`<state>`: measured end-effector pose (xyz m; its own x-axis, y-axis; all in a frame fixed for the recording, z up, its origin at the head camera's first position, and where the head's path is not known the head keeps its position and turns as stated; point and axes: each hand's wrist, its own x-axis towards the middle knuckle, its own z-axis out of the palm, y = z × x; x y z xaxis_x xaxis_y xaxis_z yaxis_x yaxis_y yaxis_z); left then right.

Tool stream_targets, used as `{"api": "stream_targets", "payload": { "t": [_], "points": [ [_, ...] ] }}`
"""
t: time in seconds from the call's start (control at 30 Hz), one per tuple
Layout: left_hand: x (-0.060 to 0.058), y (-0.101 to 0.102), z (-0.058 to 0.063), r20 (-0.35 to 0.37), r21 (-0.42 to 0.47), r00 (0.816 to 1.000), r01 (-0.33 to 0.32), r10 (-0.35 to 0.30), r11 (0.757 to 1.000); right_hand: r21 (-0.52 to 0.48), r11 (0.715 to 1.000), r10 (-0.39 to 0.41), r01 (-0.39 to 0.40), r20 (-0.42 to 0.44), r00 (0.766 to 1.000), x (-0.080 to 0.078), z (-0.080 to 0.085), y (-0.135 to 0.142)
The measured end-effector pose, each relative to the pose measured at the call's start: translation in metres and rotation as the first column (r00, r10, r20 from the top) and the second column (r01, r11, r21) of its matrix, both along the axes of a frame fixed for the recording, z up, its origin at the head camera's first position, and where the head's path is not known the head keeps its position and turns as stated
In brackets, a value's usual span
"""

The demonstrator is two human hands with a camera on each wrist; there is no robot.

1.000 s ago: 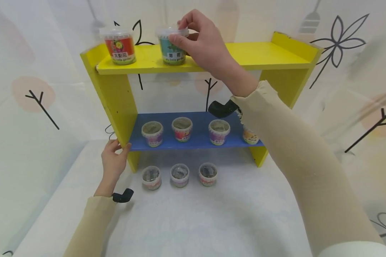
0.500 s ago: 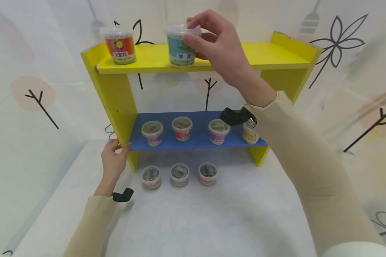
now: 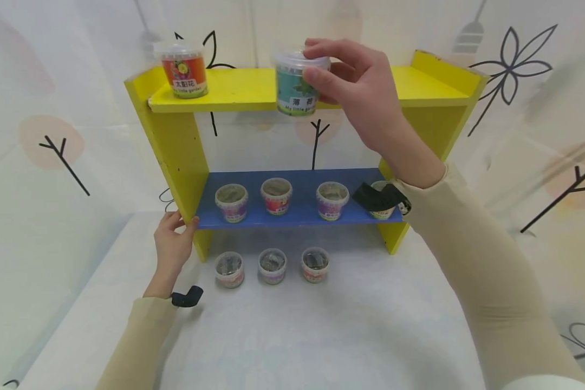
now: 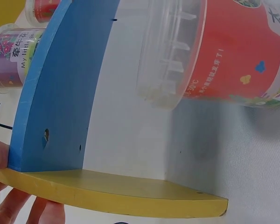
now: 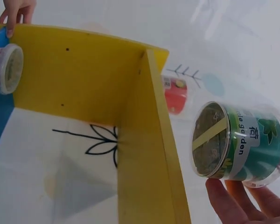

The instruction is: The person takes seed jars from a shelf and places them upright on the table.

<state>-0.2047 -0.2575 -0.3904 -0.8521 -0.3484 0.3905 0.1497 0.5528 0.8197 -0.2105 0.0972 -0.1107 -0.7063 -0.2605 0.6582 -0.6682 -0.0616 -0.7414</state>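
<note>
In my right hand (image 3: 363, 89) I hold a teal-labelled plastic cup (image 3: 294, 89) with a clear lid, thumb at its front and fingers near the lid. It hangs in front of the yellow top shelf's edge, and the right wrist view shows the cup (image 5: 245, 142) apart from the board. My left hand (image 3: 173, 244) grips the left side panel (image 3: 175, 146) of the shelf unit at the height of the blue shelf (image 3: 297, 216). In the left wrist view its fingers (image 4: 51, 214) lie under the yellow panel. A red-labelled cup (image 3: 184, 73) stands at the top shelf's left end.
Several cups stand along the blue shelf, among them a purple one (image 3: 332, 203) and a red one (image 3: 276, 197). The rightmost (image 3: 381, 212) is partly covered by my wrist camera. Below, three cups sit on the white surface, one at the right (image 3: 314, 265).
The teal cup has left the top shelf and moved right, forward of its edge and slightly down, with my right hand. My left hand keeps its place on the panel.
</note>
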Motion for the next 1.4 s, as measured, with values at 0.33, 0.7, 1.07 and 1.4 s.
{"api": "stream_targets", "payload": {
  "t": [0.33, 0.7, 1.07, 1.4],
  "points": [
    [-0.001, 0.0, -0.001, -0.011, 0.0, 1.0, 0.006, -0.006, 1.0, 0.079, 0.996, -0.037, 0.044, -0.088, 0.995, 0.017, -0.029, 0.017],
    [-0.002, -0.002, -0.002, -0.013, -0.003, 1.0, -0.007, 0.007, 1.0, 0.094, 0.995, -0.021, 0.028, -0.077, 0.997, 0.023, -0.081, 0.04],
    [-0.001, -0.001, -0.001, -0.005, 0.0, 1.0, -0.003, 0.003, 1.0, 0.208, 0.969, -0.129, 0.135, -0.041, 0.991, 0.034, -0.121, 0.065],
    [-0.001, -0.001, -0.001, -0.007, -0.001, 1.0, -0.004, 0.004, 1.0, 0.228, 0.964, -0.145, 0.135, 0.026, 0.989, 0.038, -0.153, 0.08]
  ]
}}
